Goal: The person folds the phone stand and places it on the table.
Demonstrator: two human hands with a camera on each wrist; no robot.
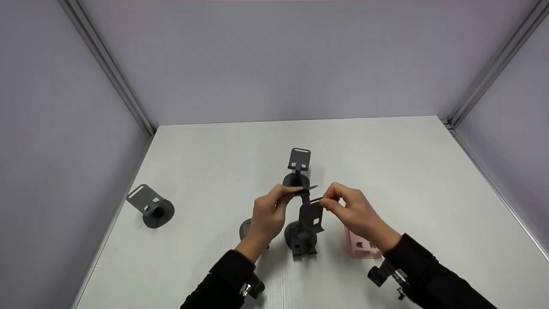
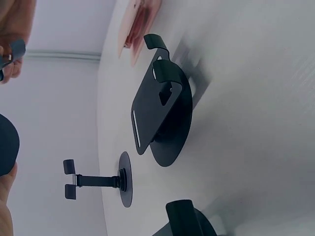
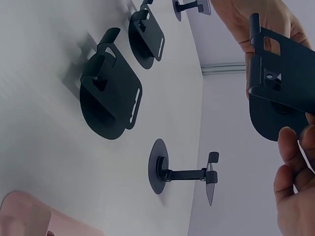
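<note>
Both hands meet over the middle of the white table [image 1: 386,171], and they share one dark grey phone stand [image 3: 283,81] held off the surface: the left hand [image 1: 268,212] has its fingers curled round one edge of the piece, while the right hand [image 1: 354,212] pinches the opposite thin edge between thumb and fingertips. Judging by this two-handed hold, the step in hand looks like adjusting or folding the held stand at its hinge, and the next move would call for a steady counter-grip from the left while the right turns its plate gently, so the thin edge does not slip out of the pinch. Counting from near to far: just below the grip, toward the person, one folded stand [image 1: 303,234] sits on the table; close beside the right wrist lies one pink stand [image 1: 360,246]; partly hidden behind the left hand is another dark piece [image 1: 245,228], too covered to name with certainty. Just beyond the grip one upright stand [image 1: 298,165] rises on its round base, and well off to the left of the grip rests one tilted stand [image 1: 150,206]. That makes four grey stands plainly seen, one pink one, and one unclear piece.
</note>
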